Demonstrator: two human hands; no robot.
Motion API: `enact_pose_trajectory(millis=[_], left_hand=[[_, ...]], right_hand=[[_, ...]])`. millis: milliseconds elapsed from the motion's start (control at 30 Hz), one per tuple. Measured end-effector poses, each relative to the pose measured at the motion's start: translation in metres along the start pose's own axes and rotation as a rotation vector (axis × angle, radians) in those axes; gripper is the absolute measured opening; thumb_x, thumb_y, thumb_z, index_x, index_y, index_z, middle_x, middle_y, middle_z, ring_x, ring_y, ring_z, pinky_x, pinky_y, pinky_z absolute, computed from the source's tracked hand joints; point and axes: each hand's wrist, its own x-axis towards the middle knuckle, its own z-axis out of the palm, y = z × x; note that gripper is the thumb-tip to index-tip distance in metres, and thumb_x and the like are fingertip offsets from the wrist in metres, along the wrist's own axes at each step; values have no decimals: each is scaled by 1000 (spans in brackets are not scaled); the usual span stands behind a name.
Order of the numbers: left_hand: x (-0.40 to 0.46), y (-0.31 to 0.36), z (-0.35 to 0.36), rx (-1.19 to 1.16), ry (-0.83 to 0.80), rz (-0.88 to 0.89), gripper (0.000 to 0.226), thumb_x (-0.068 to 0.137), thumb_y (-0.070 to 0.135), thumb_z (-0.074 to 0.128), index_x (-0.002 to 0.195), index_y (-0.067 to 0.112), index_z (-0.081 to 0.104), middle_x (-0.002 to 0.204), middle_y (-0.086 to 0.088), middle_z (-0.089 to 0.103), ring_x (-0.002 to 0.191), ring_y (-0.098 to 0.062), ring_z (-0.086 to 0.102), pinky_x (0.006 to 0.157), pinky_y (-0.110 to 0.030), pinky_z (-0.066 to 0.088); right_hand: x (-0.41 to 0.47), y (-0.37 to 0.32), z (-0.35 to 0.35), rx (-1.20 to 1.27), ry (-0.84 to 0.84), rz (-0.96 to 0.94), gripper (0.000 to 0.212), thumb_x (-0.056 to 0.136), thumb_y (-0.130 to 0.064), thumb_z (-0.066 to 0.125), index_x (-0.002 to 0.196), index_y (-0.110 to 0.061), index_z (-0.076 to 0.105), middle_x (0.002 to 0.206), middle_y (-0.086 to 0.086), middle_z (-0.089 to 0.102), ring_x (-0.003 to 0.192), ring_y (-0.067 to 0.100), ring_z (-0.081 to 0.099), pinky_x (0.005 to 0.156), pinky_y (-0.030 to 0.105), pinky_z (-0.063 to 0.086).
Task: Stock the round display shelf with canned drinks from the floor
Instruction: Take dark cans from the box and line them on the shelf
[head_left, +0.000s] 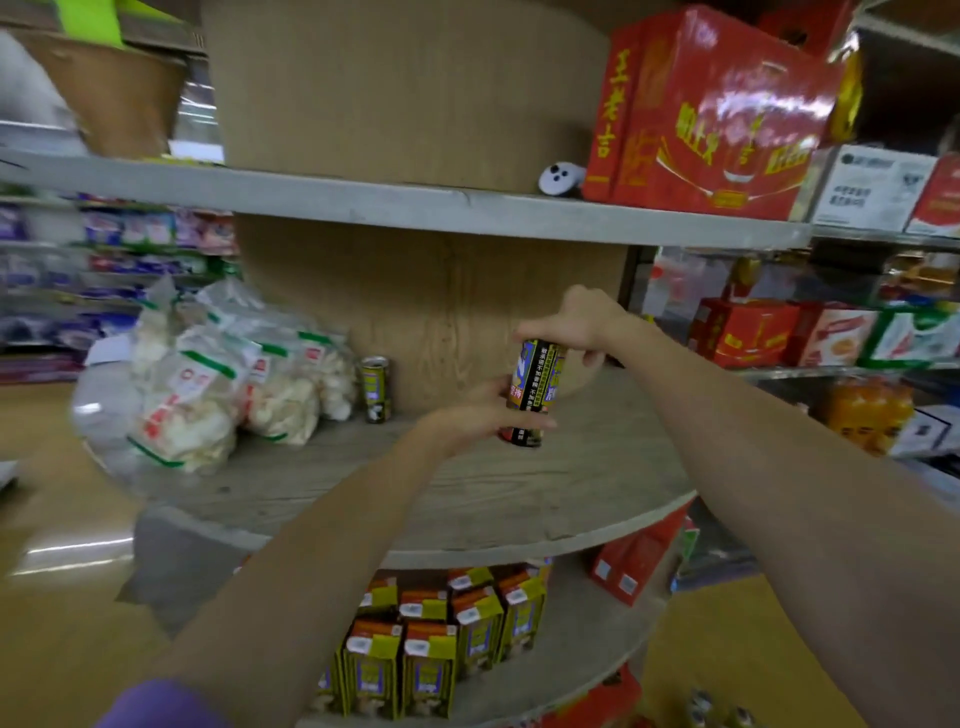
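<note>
A black and yellow drink can (531, 392) is held over the middle tier of the round wooden display shelf (519, 493). My left hand (478, 415) grips its lower part from the left. My right hand (576, 325) pinches its top from above. Whether the can's base touches the board I cannot tell. Another can (375, 389) of the same kind stands upright further left, against the shelf's wooden core (441, 306). At the bottom right, on the floor, a few more can tops (719, 709) show, blurred.
Clear bags of white snacks (223, 379) fill the left of the middle tier. A red gift carton (711, 114) and a small white object (558, 179) sit on the upper tier. Yellow drink cartons (431, 644) crowd the lower tier. Aisle shelving stands behind on both sides.
</note>
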Motion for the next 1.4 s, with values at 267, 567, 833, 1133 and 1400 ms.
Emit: enact_pose_trajectory(millis=[267, 567, 833, 1133, 1400], left_hand=[[11, -11, -82, 18, 213, -35, 81, 44, 31, 95, 116, 21, 60, 112, -2, 68, 103, -21, 68, 87, -46, 57], [29, -58, -155, -283, 71, -126, 56, 74, -12, 72, 123, 10, 57, 100, -5, 71, 88, -20, 69, 74, -34, 56], [50, -99, -199, 45, 15, -167, 37, 71, 0, 81, 104, 7, 68, 95, -8, 74, 88, -18, 69, 87, -39, 54], [58, -129, -242, 240, 121, -167, 14, 71, 7, 79, 81, 3, 70, 69, -10, 62, 70, -20, 56, 74, -36, 46], [60, -159, -274, 341, 243, -172, 46, 49, 38, 80, 82, 8, 70, 81, -13, 72, 85, -28, 69, 83, -40, 55]], right_hand=[[59, -55, 26, -64, -251, 79, 65, 79, -78, 47, 87, -15, 61, 86, 8, 55, 70, 22, 54, 65, 32, 53], [108, -86, 72, 167, -453, -74, 43, 81, -31, 78, 112, -6, 63, 94, 9, 64, 63, 14, 56, 57, 24, 46], [135, -115, 130, 46, -378, -27, 47, 66, -28, 89, 99, 1, 71, 80, 10, 71, 66, 16, 63, 53, 23, 50], [146, -134, 182, 88, -153, 44, 65, 61, -28, 92, 113, -4, 61, 92, 10, 66, 73, 20, 63, 63, 32, 54], [169, -153, 216, 111, -92, 14, 60, 62, -36, 90, 109, -7, 64, 110, 7, 60, 100, 22, 58, 81, 33, 52]])
